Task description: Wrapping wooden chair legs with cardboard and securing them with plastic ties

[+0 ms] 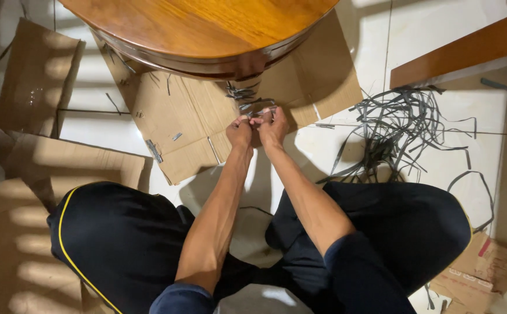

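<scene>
My left hand (239,131) and my right hand (272,127) are held close together below the rim of a round wooden table top (201,29). Both pinch thin grey strips (247,100) that hang in a small bunch from the table's edge. The fingers of both hands are curled around the strip ends, and the fingertips are partly hidden. My forearms reach forward between my knees, which are in dark trousers with a yellow seam.
Flattened brown cardboard (172,116) lies under the table on the white tiled floor. A tangled pile of loose grey strips (398,128) lies to the right. A wooden plank (462,49) sits upper right; more cardboard (38,70) lies left.
</scene>
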